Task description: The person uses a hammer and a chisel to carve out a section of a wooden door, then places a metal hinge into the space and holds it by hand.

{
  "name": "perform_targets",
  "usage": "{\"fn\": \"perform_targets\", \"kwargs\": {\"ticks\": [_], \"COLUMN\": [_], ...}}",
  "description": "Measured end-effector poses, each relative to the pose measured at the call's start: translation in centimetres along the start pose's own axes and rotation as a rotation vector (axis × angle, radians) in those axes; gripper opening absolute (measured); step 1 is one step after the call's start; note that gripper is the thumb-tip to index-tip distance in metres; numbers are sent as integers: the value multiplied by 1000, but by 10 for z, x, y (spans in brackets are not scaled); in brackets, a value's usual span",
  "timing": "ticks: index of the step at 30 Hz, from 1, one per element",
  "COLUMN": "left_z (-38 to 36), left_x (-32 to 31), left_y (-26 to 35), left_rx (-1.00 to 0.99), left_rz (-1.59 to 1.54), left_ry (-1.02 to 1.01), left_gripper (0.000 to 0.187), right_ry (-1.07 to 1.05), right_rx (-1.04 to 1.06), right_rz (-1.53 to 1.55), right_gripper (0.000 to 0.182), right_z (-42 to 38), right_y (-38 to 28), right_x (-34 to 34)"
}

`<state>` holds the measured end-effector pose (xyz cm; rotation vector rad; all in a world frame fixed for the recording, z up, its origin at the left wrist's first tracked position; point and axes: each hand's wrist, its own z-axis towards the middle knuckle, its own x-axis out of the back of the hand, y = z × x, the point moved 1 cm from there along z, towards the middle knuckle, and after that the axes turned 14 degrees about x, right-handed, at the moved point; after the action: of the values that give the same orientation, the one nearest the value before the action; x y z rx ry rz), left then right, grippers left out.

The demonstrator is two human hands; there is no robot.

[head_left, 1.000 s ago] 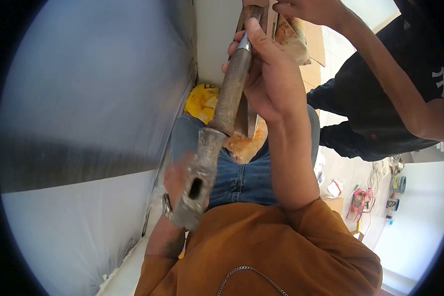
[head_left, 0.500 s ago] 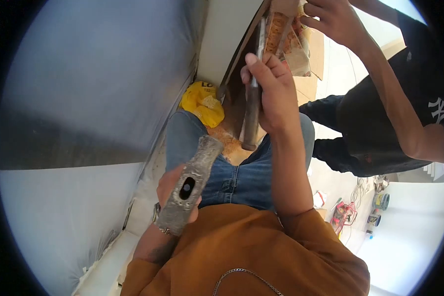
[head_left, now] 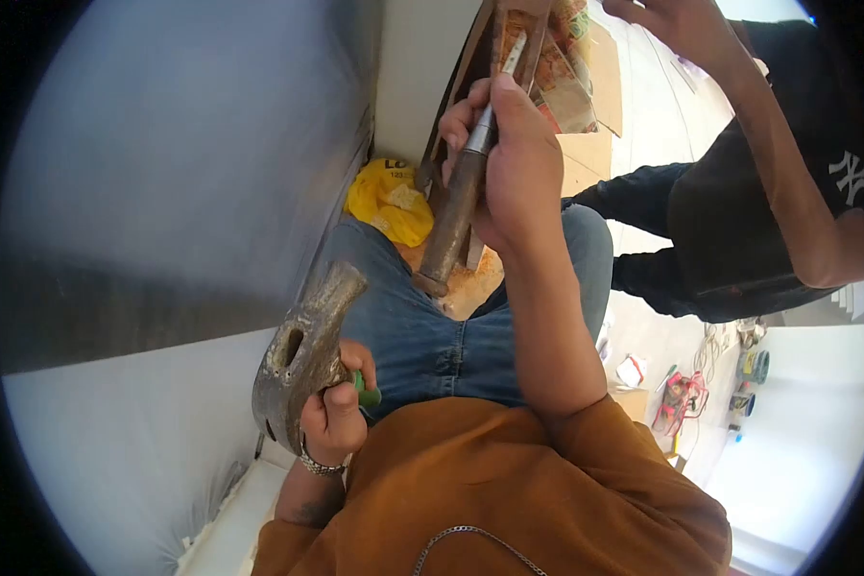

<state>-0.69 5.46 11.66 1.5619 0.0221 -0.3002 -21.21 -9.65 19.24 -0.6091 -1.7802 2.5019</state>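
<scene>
My left hand (head_left: 341,403), a metal watch at its wrist, is closed round the handle of a claw hammer (head_left: 302,350). The worn grey head tilts up in front of my left thigh, and a bit of green shows by my fingers. In my right hand (head_left: 518,158) is a wood chisel (head_left: 461,192), gripped where the handle meets the metal. Its blade points away from me, the tip overlapping a recess in the edge of a wooden board (head_left: 521,24). The chisel's butt end hangs over my lap, apart from the hammer.
Plastic sheeting (head_left: 182,173) covers the left side. Beyond my left knee lies a yellow bag (head_left: 389,202). Wood shavings (head_left: 466,288) lie between my legs. At right stands another person (head_left: 739,211), one arm reaching toward the board. Cords and red tools (head_left: 682,398) sit on the floor.
The hammer has moved left and turned, now showing its side and claw. The chisel has tilted, its butt end swinging left, and my right hand has shifted slightly up along with it.
</scene>
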Motion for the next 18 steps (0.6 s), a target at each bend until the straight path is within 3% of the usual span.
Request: {"fn": "perform_targets", "kwargs": {"ticks": [7,9,18], "left_z": [-1,-1,3], "left_x": [2,2,0], "left_y": [0,1,2], "left_rx": [14,15,6], "left_rz": [38,45,21], "left_ry": [20,16,21], "left_gripper": [52,53,50], "right_ry": [79,116,99], "right_rx": [17,-59,-38], "right_rz": [20,17,29], "right_gripper": [26,25,30], "right_z": [4,2,5], "right_y": [-2,-6,-6], "right_x": [-3,-7,-6]}}
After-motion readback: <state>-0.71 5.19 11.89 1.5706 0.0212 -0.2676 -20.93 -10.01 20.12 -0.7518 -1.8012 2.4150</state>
